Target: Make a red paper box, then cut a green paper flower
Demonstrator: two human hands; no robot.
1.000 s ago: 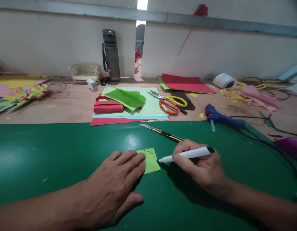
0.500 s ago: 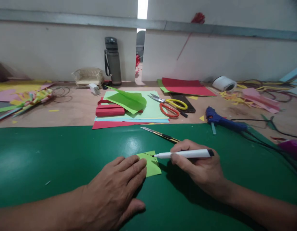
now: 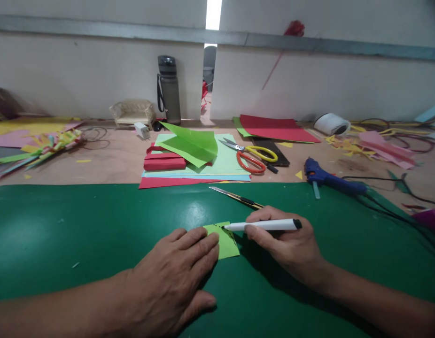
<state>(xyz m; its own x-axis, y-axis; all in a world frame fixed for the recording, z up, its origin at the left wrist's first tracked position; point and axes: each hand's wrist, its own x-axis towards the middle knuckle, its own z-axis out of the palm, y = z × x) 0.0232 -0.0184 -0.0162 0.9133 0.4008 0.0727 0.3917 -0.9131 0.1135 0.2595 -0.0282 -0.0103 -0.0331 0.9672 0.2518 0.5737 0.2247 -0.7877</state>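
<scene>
A small light-green piece of paper (image 3: 227, 245) lies on the green mat (image 3: 108, 225), with black dots along its upper and right edges. My left hand (image 3: 182, 272) lies flat over the paper's left part, fingers stretched out and thumb apart. In my right hand (image 3: 284, 249) is a white marker (image 3: 263, 226) with a black end, held nearly level. Its tip touches or almost touches the paper near the top edge. Just beyond the right hand rests a craft knife (image 3: 238, 198), blade pointing left.
Behind the mat are stacked coloured papers (image 3: 161, 182), scissors (image 3: 252, 157) with red and yellow handles, and a dark phone (image 3: 283, 159). A blue glue gun (image 3: 330, 178) with its cord lies at right. A bottle (image 3: 171, 96) and a small wicker-like sofa (image 3: 133, 112) stand by the wall.
The marker tip has moved slightly left along the paper's top edge, and more black marks show on the right edge. My left hand stays on the paper. The view has shifted a little.
</scene>
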